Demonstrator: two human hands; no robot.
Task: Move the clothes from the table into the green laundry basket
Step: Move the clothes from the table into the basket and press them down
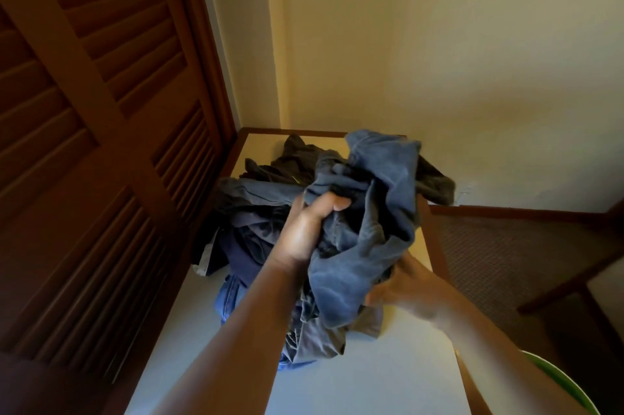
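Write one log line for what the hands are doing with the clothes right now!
left hand: gripping blue garment | right hand: under it, blurred | clothes pile: on table | green basket: lower right

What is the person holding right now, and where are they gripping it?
The left hand clutches a bunched fold of a blue garment. The right hand is under its lower part; its grip is hidden.

L hand [309,225] is fisted tight on a blue garment [368,228], thumb up, forearm running up from bottom centre. R hand [401,283] reaches in from lower right under the same cloth, fingers partly hidden and blurred, so its grip is unclear.
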